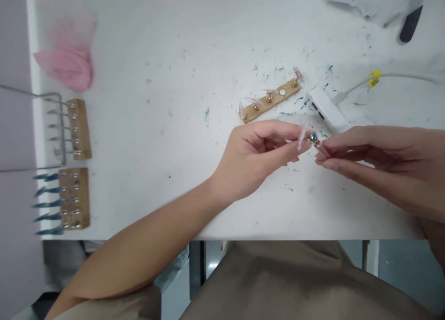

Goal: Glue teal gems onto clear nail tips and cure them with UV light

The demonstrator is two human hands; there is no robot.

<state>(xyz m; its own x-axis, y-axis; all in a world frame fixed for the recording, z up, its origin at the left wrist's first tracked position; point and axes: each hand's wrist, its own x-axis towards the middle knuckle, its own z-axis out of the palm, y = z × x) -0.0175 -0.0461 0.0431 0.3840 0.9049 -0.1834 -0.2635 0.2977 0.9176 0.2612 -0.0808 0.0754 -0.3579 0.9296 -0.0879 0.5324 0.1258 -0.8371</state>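
Above the white table, my left hand (257, 160) is closed in a pinch on a clear false nail (302, 138). A thin gold-coloured stem shows beside the nail, partly hidden by the fingertips. My right hand (378, 164) is closed round a slim, pinkish see-through tool (322, 149) tipped with a shiny metal ball. That ball is very close to the nail; whether they touch I cannot tell. Behind my left hand lies a wooden strip (264, 107) bearing several clear false nails on gold-coloured stands. One bare round silver spot shows on the strip.
A white device (328, 109) with a grey cable (399, 74) lies behind my right hand. Pink netting (69, 65) sits at the far left, above two wooden blocks, one holding blue false nails (48, 204). A dark-handled tool (411, 23) and plastic packets (351, 0) occupy the back right.
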